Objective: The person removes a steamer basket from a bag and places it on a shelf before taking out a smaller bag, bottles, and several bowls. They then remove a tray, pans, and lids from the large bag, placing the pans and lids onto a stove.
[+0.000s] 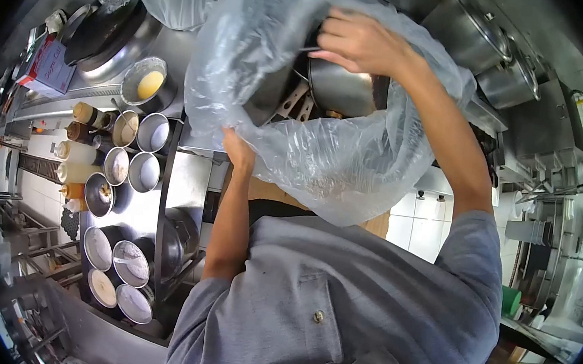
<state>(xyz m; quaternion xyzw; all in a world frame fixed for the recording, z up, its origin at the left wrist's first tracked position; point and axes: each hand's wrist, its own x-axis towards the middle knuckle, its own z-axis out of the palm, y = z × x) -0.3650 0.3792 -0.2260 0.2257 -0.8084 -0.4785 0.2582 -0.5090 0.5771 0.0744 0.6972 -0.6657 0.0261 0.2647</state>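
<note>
A large clear plastic bag (pixel 247 58) is spread wide in front of me, its mouth forming a ring. My left hand (pixel 238 150) pinches the bag's near left edge. Over the opening, my right hand (pixel 357 42) has its fingers curled together; a thin dark piece shows at the fingertips, and I cannot tell what it is. Through the ring a metal pot (pixel 346 89) appears below that hand, with pan handles (pixel 292 99) beside it. The bag's crumpled front hangs close to my shirt.
On the left counter stand several metal tins (pixel 154 132) of powders and sauces, squeeze bottles (pixel 78 153) and a bowl with yellow contents (pixel 150 85). A black wok (pixel 106 34) sits at the back left. Large stockpots (pixel 467 30) are at the back right, near metal shelving (pixel 547 221).
</note>
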